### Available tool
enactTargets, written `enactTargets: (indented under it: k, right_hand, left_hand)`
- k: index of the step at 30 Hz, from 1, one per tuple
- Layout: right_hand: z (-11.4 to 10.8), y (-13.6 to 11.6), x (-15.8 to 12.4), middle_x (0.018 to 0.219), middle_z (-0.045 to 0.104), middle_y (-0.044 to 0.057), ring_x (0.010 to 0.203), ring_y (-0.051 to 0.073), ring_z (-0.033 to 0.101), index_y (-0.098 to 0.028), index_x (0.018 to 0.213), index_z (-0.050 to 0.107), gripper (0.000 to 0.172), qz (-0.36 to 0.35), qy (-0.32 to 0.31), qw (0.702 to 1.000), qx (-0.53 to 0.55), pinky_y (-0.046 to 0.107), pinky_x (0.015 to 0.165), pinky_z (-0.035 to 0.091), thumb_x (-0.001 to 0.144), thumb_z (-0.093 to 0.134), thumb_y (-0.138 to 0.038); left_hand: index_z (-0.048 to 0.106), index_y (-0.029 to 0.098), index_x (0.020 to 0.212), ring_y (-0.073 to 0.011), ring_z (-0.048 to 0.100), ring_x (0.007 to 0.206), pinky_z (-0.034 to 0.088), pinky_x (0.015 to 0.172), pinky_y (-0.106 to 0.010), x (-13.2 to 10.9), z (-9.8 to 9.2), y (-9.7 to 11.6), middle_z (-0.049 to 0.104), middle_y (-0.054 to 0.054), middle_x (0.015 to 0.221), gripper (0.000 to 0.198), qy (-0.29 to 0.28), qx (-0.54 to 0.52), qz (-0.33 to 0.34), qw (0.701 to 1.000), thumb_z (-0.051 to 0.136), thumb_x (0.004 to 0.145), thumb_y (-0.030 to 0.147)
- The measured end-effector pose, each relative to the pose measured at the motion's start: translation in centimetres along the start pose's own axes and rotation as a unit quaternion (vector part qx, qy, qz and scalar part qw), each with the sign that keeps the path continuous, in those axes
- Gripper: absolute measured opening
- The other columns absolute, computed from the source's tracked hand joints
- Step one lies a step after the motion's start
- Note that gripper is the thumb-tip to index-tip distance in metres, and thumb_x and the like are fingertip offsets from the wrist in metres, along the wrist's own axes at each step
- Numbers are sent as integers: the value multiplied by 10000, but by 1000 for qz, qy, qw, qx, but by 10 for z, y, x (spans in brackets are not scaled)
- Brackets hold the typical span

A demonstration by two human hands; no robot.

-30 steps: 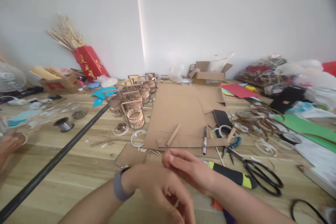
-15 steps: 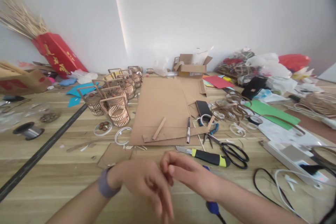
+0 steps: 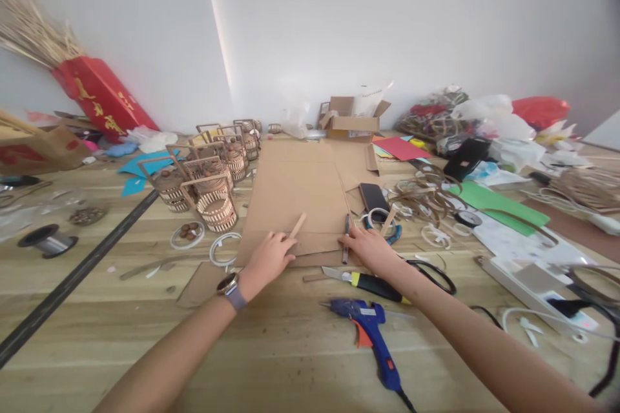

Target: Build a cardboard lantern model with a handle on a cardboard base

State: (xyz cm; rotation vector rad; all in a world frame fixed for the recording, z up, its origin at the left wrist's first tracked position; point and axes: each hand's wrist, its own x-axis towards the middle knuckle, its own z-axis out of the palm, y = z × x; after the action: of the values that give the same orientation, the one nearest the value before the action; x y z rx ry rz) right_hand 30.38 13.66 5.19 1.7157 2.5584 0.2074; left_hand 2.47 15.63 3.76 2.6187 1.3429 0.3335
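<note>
A long narrow cardboard strip [image 3: 317, 246] lies across the near end of a large flat cardboard sheet [image 3: 300, 190]. My left hand [image 3: 268, 260] closes over the strip's left part, thumb at the near edge. A short cardboard strip [image 3: 298, 226] pokes out beyond its fingers, its lower end hidden. My right hand [image 3: 375, 250] has its fingertips on the long strip's right part, right against a marker pen [image 3: 345, 255] that they partly cover. Nearer me lie a utility knife [image 3: 378, 285], partly under my right forearm, and a blue glue gun [image 3: 371, 329].
Small woven baskets with handles [image 3: 217, 211] stand at the left, beside white rings [image 3: 224, 249]. To the right lie a phone [image 3: 374, 199], scissors [image 3: 436, 274], coiled brown strips [image 3: 426, 197], green paper [image 3: 504, 206] and a power strip [image 3: 537, 300]. An open box [image 3: 356, 122] sits at the back.
Both hands have moved forward and apart, from touching each other near the table's front to the long cardboard strip. The glue gun they were covering now shows.
</note>
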Motion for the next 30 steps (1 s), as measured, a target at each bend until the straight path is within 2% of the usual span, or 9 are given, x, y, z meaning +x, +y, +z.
enactTargets:
  k: [4,9,13,16,19,22,24,30]
  right_hand:
    - [7,2,-4,936,679,105,878,221,650,-181,1012,681,191,-31,13,998,-46,329,794,371,929,527,-105]
    - [12,7,-9,871,687,75,818,204,640,-192,1011,649,145,-54,46,995,-73,335,790,332,940,532,-146]
    - [10,8,-13,835,692,81,801,217,636,-181,979,646,168,-39,75,993,-88,343,797,316,909,527,-87]
    - [8,9,-17,774,688,80,746,223,627,-166,967,652,216,-22,90,991,-93,350,780,316,882,502,-34]
    - [7,8,-22,729,683,62,711,212,612,-170,964,652,242,-18,98,991,-88,340,755,319,868,494,-13]
    - [4,5,-25,811,700,80,803,223,613,-169,995,649,237,-14,109,991,-78,335,763,326,889,484,-35]
    - [3,3,-25,881,705,103,882,244,603,-165,1010,650,215,-8,117,991,-70,343,784,333,920,475,-78]
    - [4,-6,-12,1115,693,143,1080,271,557,-164,1149,636,249,-11,114,993,-32,370,909,344,988,464,-243]
  left_hand:
    - [662,194,1122,-230,593,1039,518,896,-359,1,7,-2,666,-82,1060,199,-16,49,43,998,584,939,198]
    - [632,157,1121,-246,597,992,536,848,-385,-7,11,0,660,-114,1025,193,-13,101,81,992,501,983,189]
    - [633,168,1109,-228,607,953,544,830,-368,-12,11,5,658,-105,1028,200,0,123,84,989,470,1000,204]
    - [628,177,1139,-222,618,959,545,835,-359,-14,11,5,665,-97,1053,235,8,132,79,988,439,1000,170]
    - [580,171,1246,-213,639,956,548,819,-343,-14,11,3,669,-104,1095,373,16,138,65,988,388,952,44]
    - [480,163,1374,-210,654,954,548,808,-330,-13,11,1,680,-107,1100,524,20,142,60,988,360,899,-22]
    - [433,151,1411,-214,655,960,547,813,-332,-12,12,0,689,-111,1088,554,18,144,65,987,355,893,-27]
    - [535,128,1275,-229,642,939,546,781,-328,-12,13,1,699,-116,1022,401,8,159,67,985,396,919,5]
